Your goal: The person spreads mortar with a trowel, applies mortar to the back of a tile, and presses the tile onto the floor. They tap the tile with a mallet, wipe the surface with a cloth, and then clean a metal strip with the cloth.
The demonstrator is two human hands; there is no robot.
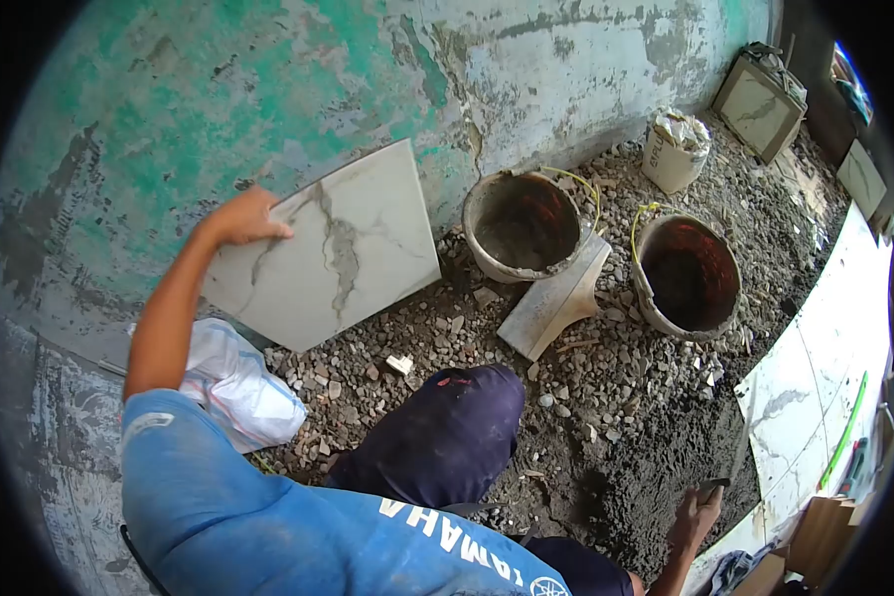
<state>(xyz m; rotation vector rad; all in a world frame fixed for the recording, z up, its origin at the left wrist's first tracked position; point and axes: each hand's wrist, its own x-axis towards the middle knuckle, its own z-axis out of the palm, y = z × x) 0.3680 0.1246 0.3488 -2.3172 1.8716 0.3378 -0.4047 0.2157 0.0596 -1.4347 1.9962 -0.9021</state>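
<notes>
My left hand grips the upper left edge of a large white tile with grey marbling. The tile is tilted up near the wall, over the gravel. On the lower right, my right hand is closed around the dark handle of a trowel, whose thin blade shows nearly edge-on. Beneath the trowel lies dark wet mortar, spread beside the laid white floor tiles.
Two buckets, a left one and a right one, stand on gravel with a pale board between them. A white sack lies by my left arm. Farther back are an opened bag and a leaning tile.
</notes>
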